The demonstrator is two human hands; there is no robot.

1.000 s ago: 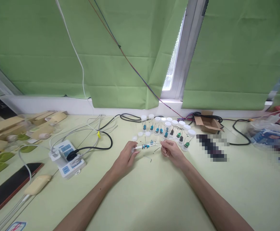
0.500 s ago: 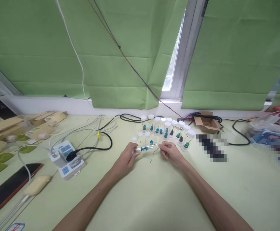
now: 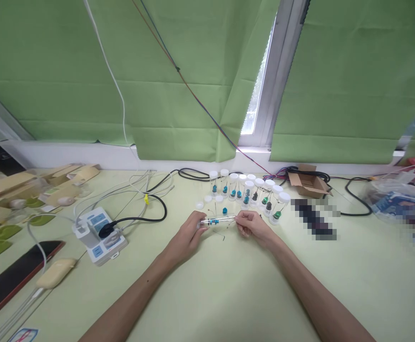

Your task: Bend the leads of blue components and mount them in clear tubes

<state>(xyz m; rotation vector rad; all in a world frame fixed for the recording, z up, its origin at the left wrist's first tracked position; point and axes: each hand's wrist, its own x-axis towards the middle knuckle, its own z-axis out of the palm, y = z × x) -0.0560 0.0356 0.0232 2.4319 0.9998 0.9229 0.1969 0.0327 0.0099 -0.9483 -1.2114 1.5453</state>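
My left hand (image 3: 192, 229) is closed around the base end of a clear tube-shaped vial (image 3: 223, 220), which lies nearly level above the table. Small blue pieces and a thin rod show through its wall. At the vial's other end my right hand (image 3: 250, 223) is pinched; whether it grips the rod or the rim is too small to tell. Behind my hands several capped vials (image 3: 247, 194) stand upright with blue, green or dark pieces inside. Loose white caps (image 3: 207, 199), a blue piece (image 3: 225, 211) and a few thin bits (image 3: 223, 238) lie close by on the table.
To the left are a white power strip (image 3: 102, 237) with plugs and cables, a phone (image 3: 13, 278) and a cream-coloured case (image 3: 56, 274). An open cardboard box (image 3: 309, 183) and black cables (image 3: 357, 213) lie at the right rear. Plastic bags (image 3: 389, 194) sit farther right.
The vial has turned slightly in my hands, and its blue pieces show differently. Both hands stay in almost the same place.
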